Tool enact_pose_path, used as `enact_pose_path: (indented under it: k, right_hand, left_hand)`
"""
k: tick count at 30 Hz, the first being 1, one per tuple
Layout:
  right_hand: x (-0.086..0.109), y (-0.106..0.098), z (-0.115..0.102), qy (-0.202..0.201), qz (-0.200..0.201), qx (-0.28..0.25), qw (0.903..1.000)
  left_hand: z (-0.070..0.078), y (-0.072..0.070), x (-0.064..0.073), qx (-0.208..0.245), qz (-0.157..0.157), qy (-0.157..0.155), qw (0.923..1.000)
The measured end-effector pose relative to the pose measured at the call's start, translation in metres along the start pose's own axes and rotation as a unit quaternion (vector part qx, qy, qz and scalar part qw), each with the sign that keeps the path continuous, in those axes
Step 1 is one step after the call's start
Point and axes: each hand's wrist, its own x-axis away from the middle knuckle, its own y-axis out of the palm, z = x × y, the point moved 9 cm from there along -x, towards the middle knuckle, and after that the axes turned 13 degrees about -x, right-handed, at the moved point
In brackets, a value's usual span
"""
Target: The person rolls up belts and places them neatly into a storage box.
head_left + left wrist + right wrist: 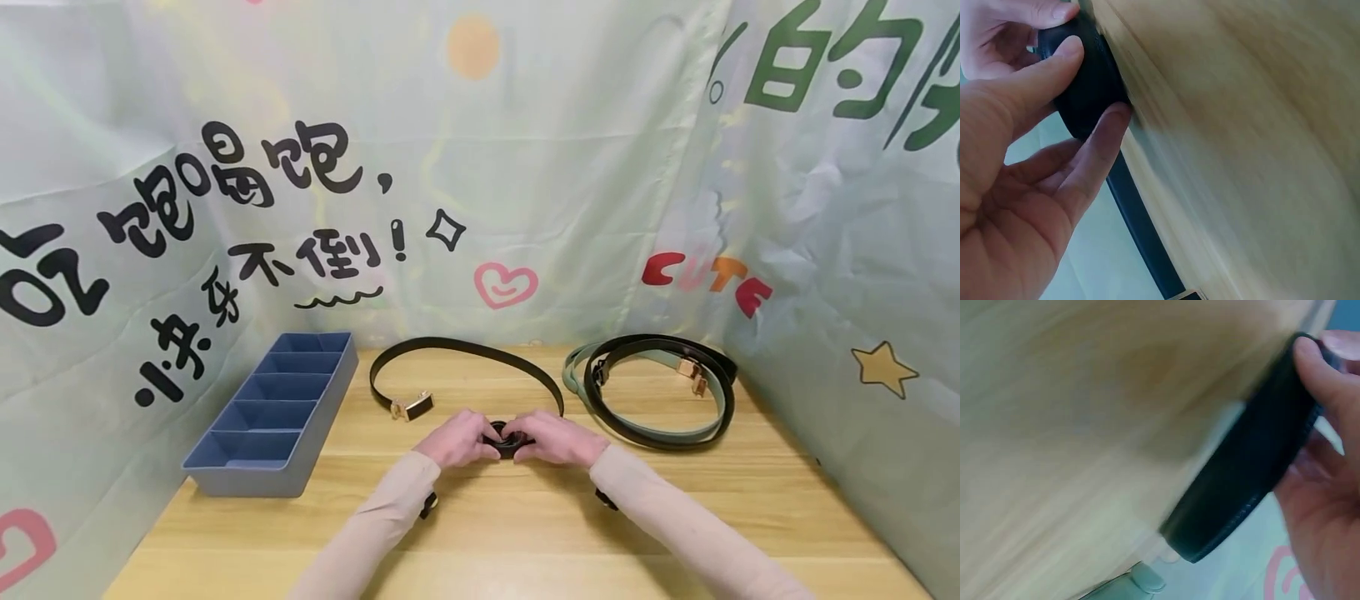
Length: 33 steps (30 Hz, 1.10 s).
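Observation:
A black belt [465,342] runs in a wide arc over the table, with its gold-and-black buckle [414,407] at the left. Its near end is wound into a small coil [507,452] in front of the person. My left hand [459,440] grips the coil's left side, thumb and fingers around it, as the left wrist view shows on the dark rolled strap [1088,78]. From the opposite side, my right hand [561,440] holds the same coil, its thumb on the edge of the strap [1247,456] in the right wrist view.
A blue-grey tray [315,454] with several compartments stands at the left. At the right lie a looped black belt [637,435] and a pale green belt [573,371], with rose-gold buckle parts [693,377] inside the loop. Printed cloth [562,208] hangs around the wooden table [495,542].

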Motion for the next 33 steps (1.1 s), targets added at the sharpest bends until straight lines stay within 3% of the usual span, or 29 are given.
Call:
enact_pose_path:
  k: [4, 11, 18, 22, 26, 33]
  right_hand:
    - [-0.004, -0.002, 0.000, -0.031, 0.026, 0.025, 0.9989]
    - [-0.007, -0.001, -0.005, -0.033, 0.039, 0.035, 0.9981]
    - [-0.003, -0.001, 0.000, -0.025, 0.005, -0.011, 0.9996]
    - [-0.006, -0.001, -0.002, -0.039, 0.020, 0.027, 0.9987]
    - [-0.008, -0.001, -0.003, -0.048, 0.047, 0.078, 0.9947]
    - [-0.010, 0.000, -0.005, -0.038, 0.048, 0.088, 0.9943]
  left_hand:
    - [0.002, -0.003, 0.000, -0.020, 0.009, 0.009, 0.9997]
    - [0.007, -0.008, -0.002, -0.057, 0.047, 0.004, 0.9973]
    - [0.003, -0.001, -0.001, -0.027, 0.006, 0.011, 0.9996]
    - [-0.002, 0.001, 0.000, -0.002, -0.001, -0.003, 1.0000]
    - [-0.006, -0.003, 0.002, 0.013, 0.026, -0.034, 0.9990]
    - [-0.005, -0.005, -0.002, -0.037, 0.052, -0.060, 0.9961]
